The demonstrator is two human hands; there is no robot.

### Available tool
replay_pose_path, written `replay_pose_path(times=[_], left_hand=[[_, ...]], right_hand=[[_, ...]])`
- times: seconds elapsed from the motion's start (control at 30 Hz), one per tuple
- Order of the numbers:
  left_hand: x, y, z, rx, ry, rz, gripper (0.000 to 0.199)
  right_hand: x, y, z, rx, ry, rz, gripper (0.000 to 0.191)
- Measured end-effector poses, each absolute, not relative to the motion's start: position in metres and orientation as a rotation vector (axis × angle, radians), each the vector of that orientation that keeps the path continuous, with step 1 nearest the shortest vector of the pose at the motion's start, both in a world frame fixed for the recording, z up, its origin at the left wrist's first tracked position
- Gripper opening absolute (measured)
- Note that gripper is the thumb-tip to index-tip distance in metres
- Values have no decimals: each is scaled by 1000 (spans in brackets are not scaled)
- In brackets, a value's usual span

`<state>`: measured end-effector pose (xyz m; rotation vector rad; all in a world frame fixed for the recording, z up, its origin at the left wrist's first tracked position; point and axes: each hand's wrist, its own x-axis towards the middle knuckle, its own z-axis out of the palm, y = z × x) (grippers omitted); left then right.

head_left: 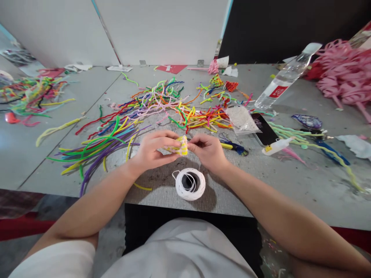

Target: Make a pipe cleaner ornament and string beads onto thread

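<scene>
My left hand (159,150) is closed around a small yellow and pink woven piece (182,146), held above the table near its front edge. Beside its right side, the thumb and fingers of my right hand (206,150) are pinched together; what they hold is too small to make out. A thin strand hangs below my right hand. Just under both hands lies a white roll of cord (190,184) with a dark centre and a loose loop on top.
Colourful fuzzy stems (110,143) spread over the grey table (232,193). To the right are a plastic bag (242,119), a phone (264,129), a glue bottle (278,146), a tilted water bottle (285,79) and a pink ribbon pile (342,73).
</scene>
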<state>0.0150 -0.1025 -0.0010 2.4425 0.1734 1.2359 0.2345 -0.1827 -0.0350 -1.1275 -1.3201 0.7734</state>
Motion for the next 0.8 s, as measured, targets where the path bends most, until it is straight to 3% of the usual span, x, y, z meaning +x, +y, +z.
replay_pose_path(times=[0.2, 0.47, 0.63, 0.8], left_hand=[[14, -96, -2, 2525, 84, 1331, 29], [16, -97, -3, 2542, 65, 1303, 26], [14, -97, -2, 2532, 70, 1352, 37], [15, -99, 1, 2570, 3, 1326, 22]], right_hand=[[232, -179, -42, -984, -1268, 899, 41], [229, -180, -54, -923, -1233, 990, 46], [229, -181, -54, -952, -1247, 993, 53], [229, -182, -53, -946, -1253, 991, 52]])
